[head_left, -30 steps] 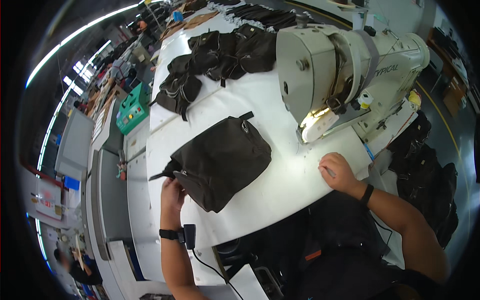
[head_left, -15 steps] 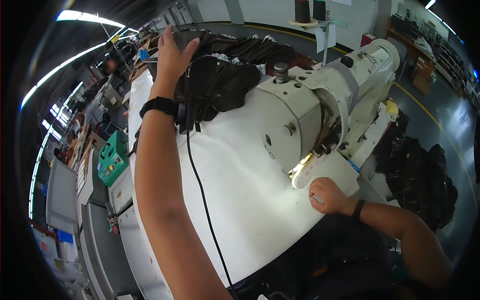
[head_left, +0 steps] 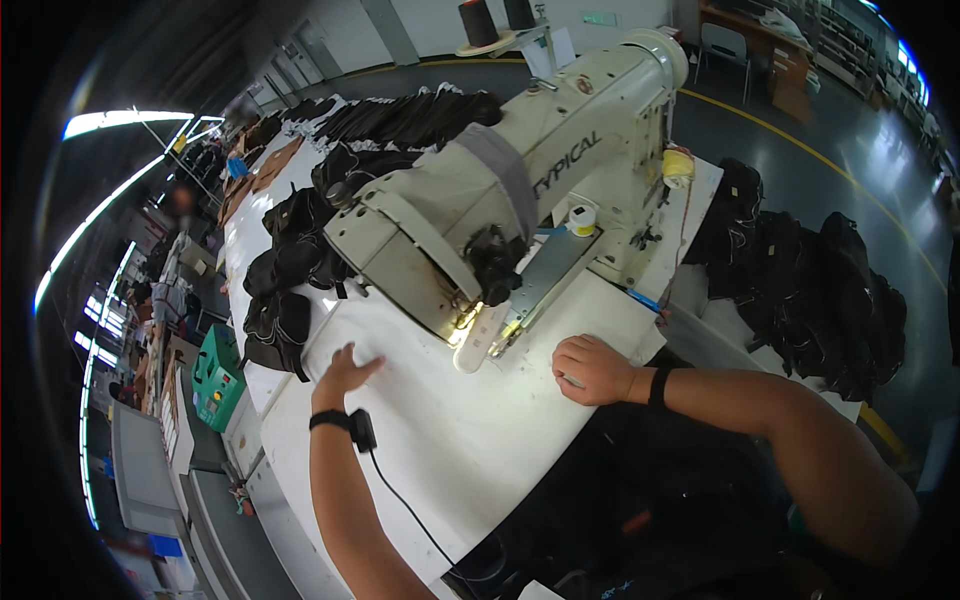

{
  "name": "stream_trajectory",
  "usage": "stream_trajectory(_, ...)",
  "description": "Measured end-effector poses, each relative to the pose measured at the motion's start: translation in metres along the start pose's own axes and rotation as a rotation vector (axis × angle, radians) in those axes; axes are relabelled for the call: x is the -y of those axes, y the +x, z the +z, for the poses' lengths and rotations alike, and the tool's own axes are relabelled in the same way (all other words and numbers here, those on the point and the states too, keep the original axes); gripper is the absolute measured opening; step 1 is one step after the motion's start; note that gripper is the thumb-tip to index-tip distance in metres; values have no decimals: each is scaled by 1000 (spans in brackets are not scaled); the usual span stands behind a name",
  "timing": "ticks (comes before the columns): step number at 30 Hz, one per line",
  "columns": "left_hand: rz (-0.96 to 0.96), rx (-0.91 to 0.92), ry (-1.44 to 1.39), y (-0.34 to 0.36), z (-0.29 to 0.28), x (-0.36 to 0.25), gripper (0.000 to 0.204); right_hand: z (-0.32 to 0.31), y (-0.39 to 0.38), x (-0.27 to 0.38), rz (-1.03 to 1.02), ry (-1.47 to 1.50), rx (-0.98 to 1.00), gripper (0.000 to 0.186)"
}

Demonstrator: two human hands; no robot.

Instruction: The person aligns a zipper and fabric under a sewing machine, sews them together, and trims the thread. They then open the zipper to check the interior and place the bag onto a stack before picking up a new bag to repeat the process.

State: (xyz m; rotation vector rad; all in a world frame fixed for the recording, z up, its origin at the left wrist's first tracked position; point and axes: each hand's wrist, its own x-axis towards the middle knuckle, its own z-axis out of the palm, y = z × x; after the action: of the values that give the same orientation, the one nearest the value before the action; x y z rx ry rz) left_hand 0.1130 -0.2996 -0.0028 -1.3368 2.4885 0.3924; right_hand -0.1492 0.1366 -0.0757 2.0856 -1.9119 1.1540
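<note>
A cream industrial sewing machine (head_left: 400, 240) stands on the white tabletop (head_left: 440, 450), its small lamp glowing by the needle area. Low over the table to the left of the machine head is my left hand (head_left: 345, 378), fingers spread and holding nothing. A black band with a small cabled box is strapped to that wrist. My right hand (head_left: 598, 370) rests near the table's front edge, right of the needle area. Its fingers are curled round something small and pale, mostly hidden. Beside my left hand, several black sewn fabric pieces (head_left: 280, 330) lie heaped.
Dark sewn pieces (head_left: 420, 118) line the far tabletop. Thread cones (head_left: 478, 22) stand behind the machine. To the right hangs a pile of black pieces (head_left: 800, 270). A green box (head_left: 217, 378) sits at the left, and a yellow thread spool (head_left: 678, 167) is by the machine's base.
My left hand has come back from the heap at the far side to the near tabletop, still open. The view has swung right. My right hand stays curled near the front edge.
</note>
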Motion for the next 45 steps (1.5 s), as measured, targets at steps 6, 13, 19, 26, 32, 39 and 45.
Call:
stream_trajectory(6, -92, -188, 7, -161, 111, -11, 106, 6, -5, -4, -11, 2, -37, 9)
stream_trajectory(13, -26, -133, 41, -284, 179, -89, 104, 18, -14, -14, -23, 34, -74, 12)
stream_trajectory(19, 76, -237, 42, -322, 171, -191, 102, 22, -15, -14, -27, 74, -185, 7)
stream_trajectory(26, 965, 6, -1486, -451, 92, -296, 96, 20, -9, -13, -57, 17, -198, 10)
stream_trajectory(32, 1691, 110, -2072, -504, 53, -325, 122, 14, -6, -9, -92, 27, -171, 10)
stream_trajectory(39, 1743, -40, -2033, -521, 48, -321, 110, 16, -5, -8, -61, 2, -81, 10)
stream_trajectory(45, 1727, -70, -2034, -532, 53, -319, 100, 16, -9, -8, -60, 10, -115, 10)
